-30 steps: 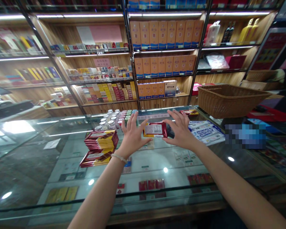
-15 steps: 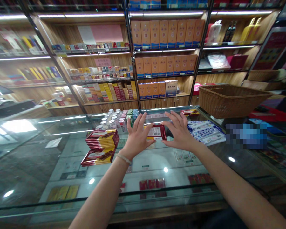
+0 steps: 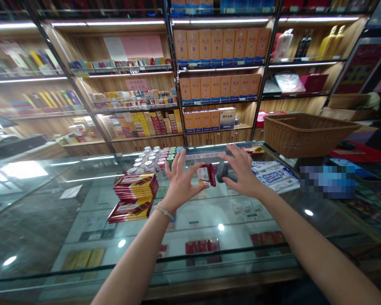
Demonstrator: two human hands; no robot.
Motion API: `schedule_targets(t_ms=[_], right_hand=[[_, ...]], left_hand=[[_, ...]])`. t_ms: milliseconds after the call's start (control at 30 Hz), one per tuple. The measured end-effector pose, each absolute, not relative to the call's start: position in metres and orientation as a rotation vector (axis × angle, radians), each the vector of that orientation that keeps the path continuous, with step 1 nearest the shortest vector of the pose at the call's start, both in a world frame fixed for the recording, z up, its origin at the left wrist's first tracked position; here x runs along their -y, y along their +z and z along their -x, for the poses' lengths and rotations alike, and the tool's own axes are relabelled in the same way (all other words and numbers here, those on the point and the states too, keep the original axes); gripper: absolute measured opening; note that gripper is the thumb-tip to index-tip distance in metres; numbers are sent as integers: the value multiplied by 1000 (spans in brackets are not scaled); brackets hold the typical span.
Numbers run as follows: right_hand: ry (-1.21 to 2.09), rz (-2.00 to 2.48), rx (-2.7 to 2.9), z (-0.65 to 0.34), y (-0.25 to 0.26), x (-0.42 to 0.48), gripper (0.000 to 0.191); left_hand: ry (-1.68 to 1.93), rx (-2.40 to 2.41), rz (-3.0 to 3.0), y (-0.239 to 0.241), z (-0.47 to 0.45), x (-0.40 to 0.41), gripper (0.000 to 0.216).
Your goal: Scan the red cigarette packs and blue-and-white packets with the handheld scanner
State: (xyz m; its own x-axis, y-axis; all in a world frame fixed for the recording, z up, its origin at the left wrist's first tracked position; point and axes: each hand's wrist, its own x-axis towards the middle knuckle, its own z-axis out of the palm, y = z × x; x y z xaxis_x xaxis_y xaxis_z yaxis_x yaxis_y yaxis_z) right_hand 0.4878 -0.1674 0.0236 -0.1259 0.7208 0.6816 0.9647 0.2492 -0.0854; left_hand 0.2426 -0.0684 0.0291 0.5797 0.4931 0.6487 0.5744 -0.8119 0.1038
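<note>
Head view: the left hand is reaching fwd over the glass bench, fingers spread wide, thumb tip pressing on the white-label end of a red carton. The left hand is holding the red carton up off the bench, approx end-on to the camera and tilted. It is sitting between the 2 hands, closer to the left one. A pale bracelet is circling the left wrist.

The right hand is hovering just beside the carton's far side, fingers fanned wide and thumb curling in. A dark blurred shape is showing between its thumb and the carton. Can't tell what it is, or whether the right hand is gripping anything.

Left of the hands, a stack of red-and-yellow cartons is lying on the bench, w/ 1 more carton sticking out lower down at the front. Behind the stack, a cluster of small capped bottles is standing near the back edge. Right of the hands, blue-and-white packs are lying flat in a row, and a wicker basket is sitting beyond them. Wall shelves at the back are carrying rows of orange boxes.
</note>
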Motion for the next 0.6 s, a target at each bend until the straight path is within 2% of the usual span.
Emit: schedule_targets(t_ms=[233, 600], right_hand=[[-446, 1634, 1956, -473, 6, 157, 90], [-390, 1570, 1964, -463, 2, 154, 68]], left_hand=[[-1075, 881, 2837, 24, -246, 69, 77], [-1048, 810, 2895, 18, -251, 69, 75]])
